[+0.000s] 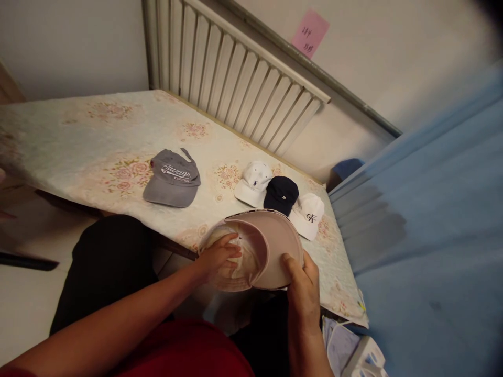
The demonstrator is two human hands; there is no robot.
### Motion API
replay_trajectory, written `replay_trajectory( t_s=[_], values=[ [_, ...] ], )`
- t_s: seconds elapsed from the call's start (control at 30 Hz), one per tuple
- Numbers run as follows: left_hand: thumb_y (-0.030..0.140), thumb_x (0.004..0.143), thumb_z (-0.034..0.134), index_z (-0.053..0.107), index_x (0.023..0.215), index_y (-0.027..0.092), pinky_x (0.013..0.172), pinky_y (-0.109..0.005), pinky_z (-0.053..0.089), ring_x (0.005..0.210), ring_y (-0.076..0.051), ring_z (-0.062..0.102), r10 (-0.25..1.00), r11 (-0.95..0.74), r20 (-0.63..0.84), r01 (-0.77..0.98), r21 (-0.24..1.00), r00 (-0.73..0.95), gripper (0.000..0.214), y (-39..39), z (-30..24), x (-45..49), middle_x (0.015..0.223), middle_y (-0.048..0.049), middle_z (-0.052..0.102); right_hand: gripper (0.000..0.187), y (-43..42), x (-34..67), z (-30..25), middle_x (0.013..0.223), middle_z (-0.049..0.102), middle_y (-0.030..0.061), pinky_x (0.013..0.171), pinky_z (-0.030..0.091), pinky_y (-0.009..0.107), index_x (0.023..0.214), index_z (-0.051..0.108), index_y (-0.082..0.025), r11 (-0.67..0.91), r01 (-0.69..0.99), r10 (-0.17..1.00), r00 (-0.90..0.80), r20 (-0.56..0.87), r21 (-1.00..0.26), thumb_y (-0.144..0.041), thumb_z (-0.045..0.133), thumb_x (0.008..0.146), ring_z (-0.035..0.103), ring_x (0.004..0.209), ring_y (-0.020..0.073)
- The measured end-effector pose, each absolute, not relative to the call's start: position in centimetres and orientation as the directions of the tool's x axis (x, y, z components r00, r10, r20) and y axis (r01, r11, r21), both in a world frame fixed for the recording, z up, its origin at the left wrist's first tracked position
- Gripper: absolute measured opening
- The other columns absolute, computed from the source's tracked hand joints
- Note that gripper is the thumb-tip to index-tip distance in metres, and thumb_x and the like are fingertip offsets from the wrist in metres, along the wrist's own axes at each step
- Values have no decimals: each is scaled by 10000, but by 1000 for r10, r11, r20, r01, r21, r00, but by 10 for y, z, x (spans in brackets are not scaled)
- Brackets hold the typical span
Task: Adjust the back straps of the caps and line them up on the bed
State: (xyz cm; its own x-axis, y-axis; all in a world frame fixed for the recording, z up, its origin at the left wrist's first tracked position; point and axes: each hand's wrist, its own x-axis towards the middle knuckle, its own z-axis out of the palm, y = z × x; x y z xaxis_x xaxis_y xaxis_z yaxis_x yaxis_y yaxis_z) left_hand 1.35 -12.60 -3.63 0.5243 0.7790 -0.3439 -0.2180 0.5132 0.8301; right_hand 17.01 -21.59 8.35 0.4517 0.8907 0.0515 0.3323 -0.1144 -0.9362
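Observation:
A pale pink cap is held over my lap, turned so that its hollow inside and the underside of its brim face me. My right hand grips the brim at its right edge, thumb on the near face. Inside the crown lies my left hand, its fingers stretched out and apart against the lining. Beyond the cap, on the flowered cover, lie a white cap with a small dark emblem, a navy cap and a white cap with "CK" lettering. Farther left lies a grey cap with white script.
The flowered cover spreads over a bed or table before my knees. Behind it stands a white radiator. A blue curtain hangs on the right. A white box-like item sits low at the right.

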Motion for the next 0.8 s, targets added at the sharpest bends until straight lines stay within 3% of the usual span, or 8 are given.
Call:
replay_trajectory(
  t_s=[0.2,0.43,0.67,0.8],
  values=[
    [281,826,506,354,1289,197,872,-377,501,1070,-219,598,782,511,-276,-320,798,559,495,-126,-24,17,1101,-114,618,361,-216,164,85,939,703,33,721,458,304,1087,637,-178,-99,317,903,426,49,-943,-365,528,799,601,867,231],
    [224,773,572,401,1237,184,833,-370,510,1115,-256,574,765,590,-340,-386,709,547,496,-124,-22,17,1065,-105,639,353,-218,160,87,926,705,29,711,455,289,1066,659,-171,-77,344,901,426,82,-936,-352,541,787,599,821,212],
    [251,715,653,555,1066,131,908,-417,461,1124,-295,565,862,465,-254,-488,739,438,383,-103,-18,6,1208,-173,587,369,-218,162,87,949,698,33,744,450,301,1103,639,-166,-49,366,906,407,112,-929,-355,523,808,596,837,212],
    [263,701,683,600,993,122,914,-438,448,1087,-306,587,880,445,-258,-507,738,398,334,-103,-13,4,1148,-168,625,372,-218,162,89,941,699,34,725,450,291,1111,635,-160,-56,387,907,406,115,-920,-349,523,810,596,830,211]
  ],
)
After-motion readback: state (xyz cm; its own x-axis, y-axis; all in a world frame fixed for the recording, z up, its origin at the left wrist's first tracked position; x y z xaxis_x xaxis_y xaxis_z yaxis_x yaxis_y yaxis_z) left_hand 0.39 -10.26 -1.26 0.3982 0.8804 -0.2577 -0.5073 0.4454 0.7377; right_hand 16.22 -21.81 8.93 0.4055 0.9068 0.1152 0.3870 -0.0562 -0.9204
